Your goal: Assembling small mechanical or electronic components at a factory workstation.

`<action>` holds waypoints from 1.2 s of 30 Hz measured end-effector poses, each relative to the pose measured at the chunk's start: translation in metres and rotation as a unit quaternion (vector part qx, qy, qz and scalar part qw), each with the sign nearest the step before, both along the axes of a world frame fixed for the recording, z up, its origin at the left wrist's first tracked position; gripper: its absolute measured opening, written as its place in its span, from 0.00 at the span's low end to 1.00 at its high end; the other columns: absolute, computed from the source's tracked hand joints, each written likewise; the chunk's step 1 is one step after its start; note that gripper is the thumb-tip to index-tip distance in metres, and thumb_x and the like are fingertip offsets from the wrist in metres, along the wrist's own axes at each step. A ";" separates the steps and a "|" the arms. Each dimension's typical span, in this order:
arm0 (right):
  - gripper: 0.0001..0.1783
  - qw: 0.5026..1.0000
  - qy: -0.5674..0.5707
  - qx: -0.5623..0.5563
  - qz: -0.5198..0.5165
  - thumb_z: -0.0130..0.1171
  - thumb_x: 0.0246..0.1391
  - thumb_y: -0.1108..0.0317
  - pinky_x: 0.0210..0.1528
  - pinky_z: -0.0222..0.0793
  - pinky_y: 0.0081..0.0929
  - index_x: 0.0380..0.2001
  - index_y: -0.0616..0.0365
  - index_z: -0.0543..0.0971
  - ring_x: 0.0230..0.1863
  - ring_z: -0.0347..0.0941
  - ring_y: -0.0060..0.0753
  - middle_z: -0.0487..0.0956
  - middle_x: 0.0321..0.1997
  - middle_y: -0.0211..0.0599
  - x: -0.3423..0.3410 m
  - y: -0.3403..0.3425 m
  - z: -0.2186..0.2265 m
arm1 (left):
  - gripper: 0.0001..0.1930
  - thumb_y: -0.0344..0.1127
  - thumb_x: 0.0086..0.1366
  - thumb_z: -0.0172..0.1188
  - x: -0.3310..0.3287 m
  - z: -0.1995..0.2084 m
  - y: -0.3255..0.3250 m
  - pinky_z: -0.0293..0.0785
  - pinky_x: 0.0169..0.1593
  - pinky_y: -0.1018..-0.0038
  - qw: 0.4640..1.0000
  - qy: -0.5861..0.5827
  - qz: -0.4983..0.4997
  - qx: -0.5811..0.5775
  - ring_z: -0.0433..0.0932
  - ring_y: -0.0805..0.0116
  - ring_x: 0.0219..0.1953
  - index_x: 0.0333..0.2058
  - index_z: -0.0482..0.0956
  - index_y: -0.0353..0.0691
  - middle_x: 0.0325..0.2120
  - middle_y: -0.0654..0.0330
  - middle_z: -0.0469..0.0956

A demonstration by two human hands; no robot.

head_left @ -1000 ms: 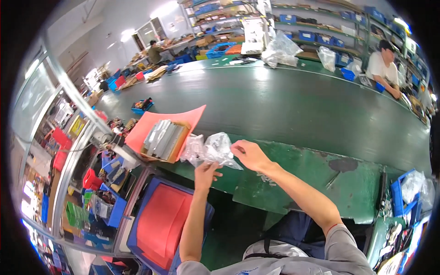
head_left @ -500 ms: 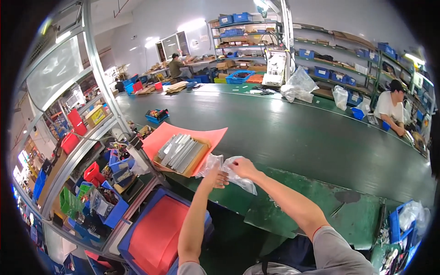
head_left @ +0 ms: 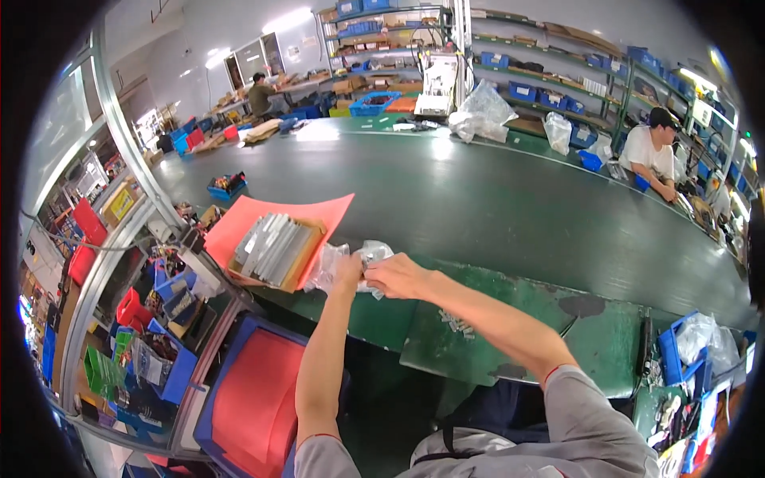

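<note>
Both my hands are together over the near edge of the green bench, at a crinkled clear plastic bag. My left hand is closed on the bag, its fingers partly hidden. Close against it, my right hand pinches the plastic from the right side. More of the clear film bulges up behind the fingers; what it contains is too blurred to tell. Just left of the bag stands an open cardboard box filled with grey flat metal pieces, resting on a pink sheet.
Several small metal parts lie on the green board under my right forearm. A blue bin with pink sheets stands low left. Bins crowd the metal frame. Another blue bin holds plastic bags at right. A co-worker sits far right.
My right hand has come in closer to my left, and the bag is gathered up between them. The view has shifted, and the small metal parts on the board now show more plainly.
</note>
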State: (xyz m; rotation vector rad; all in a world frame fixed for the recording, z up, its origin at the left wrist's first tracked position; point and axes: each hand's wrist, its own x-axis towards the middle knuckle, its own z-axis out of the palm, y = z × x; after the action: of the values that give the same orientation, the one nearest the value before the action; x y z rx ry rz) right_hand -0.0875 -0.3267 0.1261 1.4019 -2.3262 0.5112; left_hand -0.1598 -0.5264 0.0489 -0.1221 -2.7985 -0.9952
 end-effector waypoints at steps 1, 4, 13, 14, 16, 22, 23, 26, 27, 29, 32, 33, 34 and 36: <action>0.05 0.999 -0.020 0.016 0.024 0.58 0.60 0.66 0.35 0.76 0.41 0.33 0.54 0.78 0.34 0.79 0.48 0.78 0.32 0.37 0.003 0.014 -0.002 | 0.19 0.41 0.68 0.50 0.005 0.011 0.019 0.79 0.37 0.53 0.975 -0.079 0.085 0.192 0.85 0.44 0.34 0.31 0.85 0.32 0.29 0.39 0.83; 0.03 0.994 -0.036 0.045 0.096 0.57 0.58 0.68 0.35 0.76 0.39 0.32 0.52 0.78 0.36 0.77 0.43 0.77 0.33 0.35 0.035 0.036 0.015 | 0.21 0.42 0.69 0.47 0.009 0.017 0.003 0.78 0.34 0.57 0.977 -0.077 0.082 0.179 0.84 0.52 0.30 0.30 0.84 0.32 0.26 0.46 0.83; 0.06 0.995 -0.090 -0.024 -0.040 0.58 0.65 0.66 0.40 0.76 0.38 0.40 0.56 0.79 0.39 0.77 0.44 0.79 0.38 0.34 0.093 0.151 0.083 | 0.18 0.41 0.75 0.48 0.021 0.013 -0.009 0.75 0.23 0.70 0.891 -0.068 0.108 0.435 0.77 0.67 0.19 0.31 0.77 0.34 0.21 0.59 0.76; 0.08 0.989 -0.131 -0.044 -0.052 0.59 0.66 0.65 0.40 0.75 0.38 0.40 0.58 0.78 0.39 0.77 0.45 0.79 0.39 0.35 0.092 0.154 0.082 | 0.12 0.38 0.71 0.55 0.035 0.020 -0.013 0.82 0.37 0.65 0.926 -0.054 0.105 0.358 0.83 0.60 0.33 0.39 0.78 0.33 0.32 0.52 0.81; 0.09 0.986 -0.137 -0.090 -0.036 0.60 0.67 0.65 0.37 0.72 0.35 0.40 0.60 0.78 0.34 0.75 0.40 0.78 0.34 0.37 0.083 0.141 0.076 | 0.14 0.36 0.67 0.60 0.072 0.034 0.007 0.79 0.48 0.61 0.964 0.115 0.029 0.240 0.82 0.56 0.43 0.46 0.76 0.33 0.40 0.50 0.80; 0.16 0.944 -0.264 -0.173 -0.100 0.60 0.67 0.56 0.31 0.67 0.34 0.40 0.61 0.77 0.25 0.68 0.33 0.74 0.24 0.42 0.088 0.087 0.107 | 0.29 0.33 0.57 0.68 0.109 0.054 0.054 0.58 0.71 0.52 0.931 0.331 -0.127 -0.084 0.72 0.48 0.61 0.57 0.71 0.37 0.56 0.47 0.74; 0.20 0.953 -0.248 -0.116 -0.127 0.60 0.67 0.52 0.31 0.68 0.38 0.41 0.61 0.77 0.24 0.70 0.38 0.75 0.23 0.44 0.091 0.076 0.107 | 0.23 0.34 0.60 0.67 0.097 0.038 0.051 0.59 0.70 0.52 0.918 0.359 -0.116 -0.125 0.75 0.48 0.57 0.53 0.75 0.37 0.51 0.48 0.77; 0.21 0.962 -0.149 0.094 -0.209 0.60 0.64 0.50 0.34 0.72 0.49 0.36 0.61 0.81 0.30 0.77 0.58 0.78 0.23 0.51 0.078 0.086 0.081 | 0.10 0.36 0.64 0.64 0.066 0.019 0.053 0.66 0.62 0.52 0.940 0.275 -0.131 -0.155 0.77 0.50 0.50 0.39 0.78 0.37 0.39 0.51 0.80; 0.20 0.924 -0.154 0.259 -0.235 0.59 0.63 0.51 0.36 0.73 0.51 0.34 0.61 0.82 0.33 0.78 0.62 0.80 0.24 0.53 0.075 0.094 0.078 | 0.10 0.37 0.68 0.60 0.059 0.017 0.055 0.69 0.53 0.54 0.913 0.357 -0.120 -0.159 0.76 0.53 0.44 0.30 0.76 0.38 0.30 0.54 0.78; 0.18 0.936 -0.190 0.239 -0.174 0.59 0.59 0.55 0.37 0.74 0.51 0.31 0.62 0.82 0.33 0.79 0.62 0.81 0.26 0.52 0.074 0.110 0.082 | 0.09 0.36 0.69 0.59 0.053 0.008 0.049 0.69 0.54 0.55 0.907 0.371 -0.123 -0.157 0.76 0.52 0.42 0.31 0.76 0.38 0.30 0.54 0.78; 0.16 0.931 -0.258 0.233 -0.113 0.60 0.57 0.58 0.38 0.75 0.47 0.30 0.62 0.83 0.31 0.80 0.58 0.84 0.29 0.49 0.080 0.137 0.130 | 0.08 0.34 0.69 0.58 0.049 0.014 0.056 0.70 0.53 0.56 0.903 0.379 -0.128 -0.158 0.76 0.51 0.40 0.32 0.77 0.37 0.30 0.52 0.78; 0.17 0.918 -0.288 0.242 -0.123 0.60 0.58 0.57 0.37 0.75 0.45 0.33 0.61 0.84 0.30 0.80 0.54 0.85 0.30 0.47 0.081 0.151 0.145 | 0.08 0.34 0.70 0.57 0.046 0.018 0.062 0.70 0.52 0.56 0.902 0.377 -0.139 -0.161 0.77 0.50 0.40 0.32 0.77 0.36 0.30 0.52 0.78; 0.17 0.910 -0.333 0.223 -0.108 0.60 0.59 0.55 0.36 0.73 0.43 0.35 0.61 0.85 0.29 0.79 0.47 0.85 0.30 0.45 0.079 0.160 0.147 | 0.08 0.34 0.70 0.57 0.043 0.011 0.056 0.70 0.52 0.56 0.902 0.375 -0.140 -0.162 0.77 0.50 0.40 0.32 0.77 0.36 0.30 0.52 0.78; 0.18 0.870 -0.425 0.244 -0.056 0.62 0.61 0.53 0.33 0.70 0.39 0.38 0.59 0.86 0.28 0.74 0.31 0.84 0.28 0.38 0.080 0.184 0.157 | 0.09 0.33 0.70 0.55 0.030 0.001 0.038 0.71 0.48 0.54 0.876 0.447 -0.153 -0.099 0.77 0.49 0.40 0.33 0.78 0.35 0.31 0.50 0.79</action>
State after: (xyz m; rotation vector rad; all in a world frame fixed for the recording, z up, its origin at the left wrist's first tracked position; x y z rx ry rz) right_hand -0.0078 -0.1423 0.2828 1.3989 -3.4230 0.6194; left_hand -0.1298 -0.4880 0.0497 -0.8370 -2.0158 -0.4821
